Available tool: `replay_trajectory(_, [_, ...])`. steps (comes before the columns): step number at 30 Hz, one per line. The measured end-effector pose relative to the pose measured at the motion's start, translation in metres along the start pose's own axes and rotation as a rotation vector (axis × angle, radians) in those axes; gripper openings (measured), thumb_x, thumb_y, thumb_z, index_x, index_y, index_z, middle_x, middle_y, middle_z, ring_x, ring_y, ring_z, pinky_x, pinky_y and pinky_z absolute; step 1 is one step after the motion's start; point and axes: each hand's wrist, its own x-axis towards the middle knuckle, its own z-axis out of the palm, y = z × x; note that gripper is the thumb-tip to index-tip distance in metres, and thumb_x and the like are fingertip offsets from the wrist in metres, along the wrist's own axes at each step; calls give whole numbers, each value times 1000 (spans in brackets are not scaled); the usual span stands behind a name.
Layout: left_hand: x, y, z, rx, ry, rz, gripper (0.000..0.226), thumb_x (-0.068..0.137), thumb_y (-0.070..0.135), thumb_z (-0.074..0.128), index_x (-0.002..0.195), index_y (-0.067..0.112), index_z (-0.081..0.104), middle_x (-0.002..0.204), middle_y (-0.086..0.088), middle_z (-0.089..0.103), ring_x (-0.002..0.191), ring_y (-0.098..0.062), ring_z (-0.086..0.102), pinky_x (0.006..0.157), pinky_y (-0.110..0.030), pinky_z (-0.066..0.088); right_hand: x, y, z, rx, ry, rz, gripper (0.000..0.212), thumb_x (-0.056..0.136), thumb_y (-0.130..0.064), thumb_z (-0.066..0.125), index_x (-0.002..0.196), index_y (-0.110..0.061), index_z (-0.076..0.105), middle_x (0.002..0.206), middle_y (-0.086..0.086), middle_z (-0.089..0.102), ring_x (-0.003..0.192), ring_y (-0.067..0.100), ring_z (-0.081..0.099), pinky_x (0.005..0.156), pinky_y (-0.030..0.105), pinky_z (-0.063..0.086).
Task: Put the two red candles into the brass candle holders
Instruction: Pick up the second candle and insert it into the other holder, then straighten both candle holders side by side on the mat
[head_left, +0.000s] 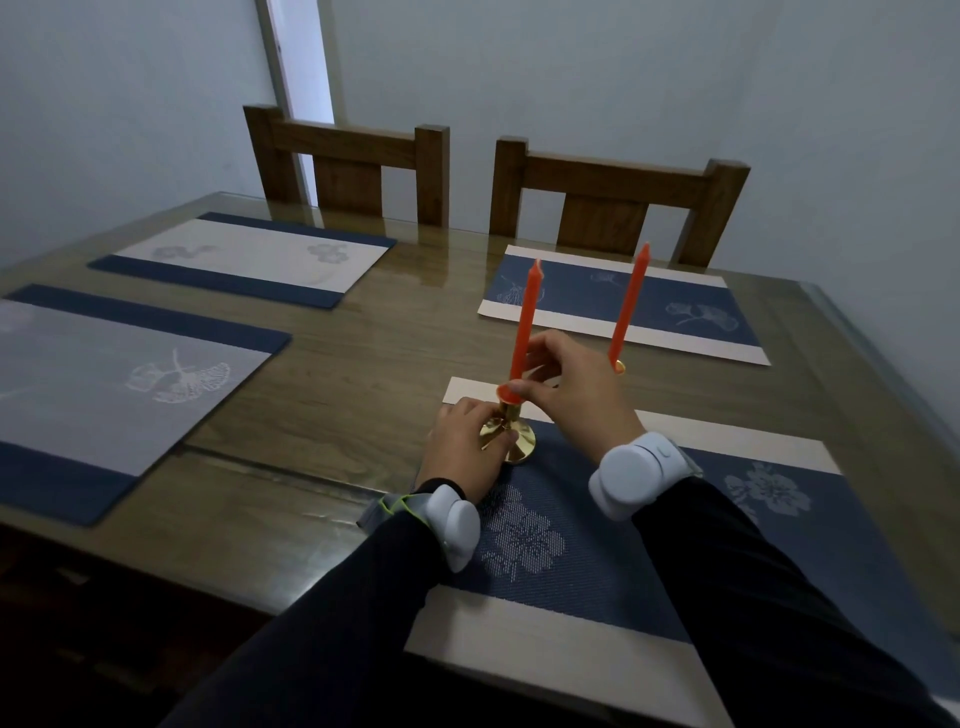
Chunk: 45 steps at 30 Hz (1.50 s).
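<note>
Two red candles stand upright near the table's middle. The nearer red candle (524, 322) sits with its foot in a brass candle holder (511, 434) on the blue placemat in front of me. My left hand (462, 447) grips that holder's base. My right hand (566, 387) pinches the candle's bottom end at the holder's cup. The farther red candle (629, 304) rises behind my right hand; only a small bit of its brass holder (619, 366) shows past my fingers.
The wooden table (337, 364) carries four placemats: the near blue one (597, 561), a far right one (623, 306), and two on the left (130, 379). Two wooden chairs (353, 166) stand at the far edge against the wall.
</note>
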Motion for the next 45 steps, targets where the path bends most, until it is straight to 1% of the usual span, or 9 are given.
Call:
replay_trajectory(8, [0, 0, 0, 3, 2, -1, 25, 81, 26, 62, 104, 16, 62, 113, -6, 60, 111, -27, 43, 92, -38, 38, 1, 2, 5, -58, -28, 14, 22, 83, -20, 70, 104, -19, 65, 96, -7, 68, 89, 8, 61, 86, 26, 50])
replay_trajectory(16, [0, -1, 0, 7, -8, 7, 25, 81, 26, 62, 105, 16, 62, 113, -6, 60, 110, -27, 44, 92, -37, 36, 3, 1, 8, -94, -13, 32, 23, 81, -22, 72, 102, -17, 66, 98, 0, 71, 91, 13, 65, 90, 34, 53])
replay_trajectory(20, [0, 1, -1, -6, -9, -4, 25, 80, 25, 62, 104, 15, 62, 112, -7, 61, 110, -28, 44, 93, -39, 38, 0, 0, 6, -76, 5, 35, 24, 79, -22, 74, 101, -17, 67, 96, -1, 72, 88, 12, 65, 87, 32, 54])
replay_trajectory(25, [-3, 3, -2, -25, -15, -13, 26, 80, 26, 63, 104, 17, 62, 111, -6, 61, 110, -27, 44, 95, -39, 38, -10, -1, -1, -12, 68, 19, 42, 72, -25, 80, 110, -17, 61, 93, -4, 65, 79, 9, 60, 70, 17, 49])
replay_trajectory(30, [-3, 5, -5, -30, -25, -27, 24, 81, 27, 62, 102, 17, 62, 112, -5, 61, 111, -26, 44, 95, -39, 38, -25, 21, -21, 52, 183, 123, 29, 76, -22, 77, 93, -16, 55, 85, 0, 60, 75, 12, 57, 67, 21, 48])
replay_trajectory(33, [-3, 4, -6, 4, -34, -41, 25, 82, 30, 61, 104, 17, 62, 112, -5, 60, 111, -26, 45, 95, -40, 39, -30, 45, -31, 102, 243, 254, 33, 75, -22, 78, 95, -16, 53, 89, 0, 60, 80, 16, 58, 70, 23, 47])
replay_trajectory(36, [0, 10, -7, 82, -48, -71, 28, 82, 33, 60, 106, 18, 61, 115, -4, 60, 111, -26, 47, 93, -39, 38, -28, 69, -39, 87, 247, 365, 42, 72, -26, 80, 103, -18, 52, 102, 3, 60, 94, 20, 59, 82, 32, 49])
replay_trajectory(42, [12, 21, -9, 213, -100, -114, 30, 82, 34, 60, 109, 20, 60, 117, -6, 60, 112, -28, 51, 96, -42, 40, -9, 92, -28, -10, 187, 438, 61, 69, -29, 81, 123, -14, 55, 126, 8, 56, 116, 27, 53, 100, 44, 44])
replay_trajectory(45, [14, 20, -3, 146, -82, -123, 29, 80, 32, 61, 105, 18, 63, 114, -9, 60, 111, -30, 50, 95, -46, 42, -1, 95, -20, -8, 138, 482, 54, 67, -36, 79, 117, -21, 62, 124, 5, 60, 118, 28, 53, 100, 43, 43])
